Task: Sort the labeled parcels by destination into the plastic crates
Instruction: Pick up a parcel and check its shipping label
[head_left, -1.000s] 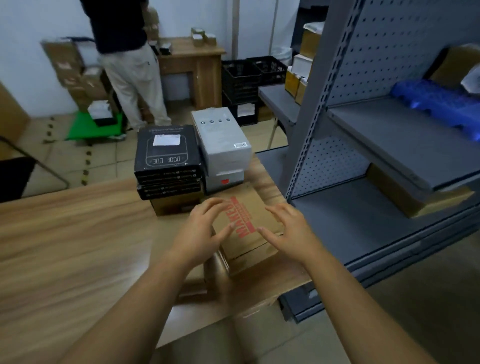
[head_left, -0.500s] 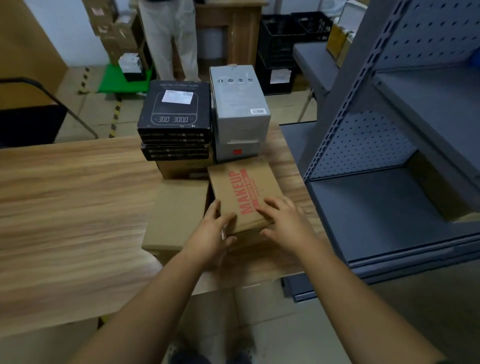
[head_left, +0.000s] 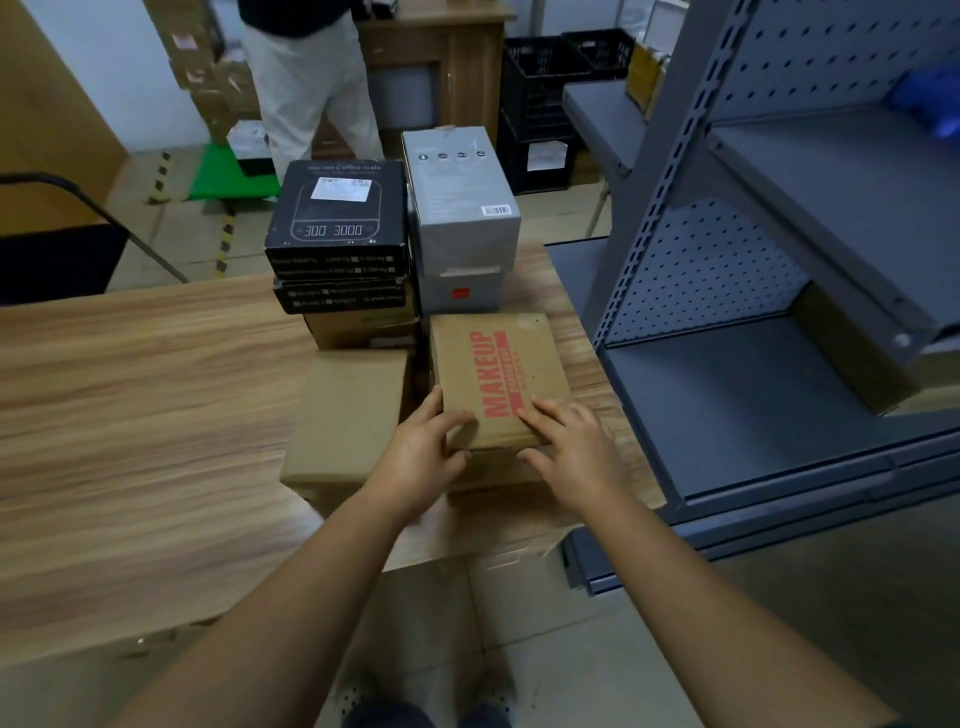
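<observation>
Cardboard box (head_left: 511, 358) printed MAKEUP lies on the wooden table (head_left: 130, 415), just before a grey box (head_left: 462, 208). The left hand (head_left: 421, 457) grips its near-left corner. The right hand (head_left: 576, 452) pinches its near edge, fingers on top.

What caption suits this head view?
The left hand and right hand grip the near edge of the MAKEUP box beside stacked parcels on a wooden table.
</observation>
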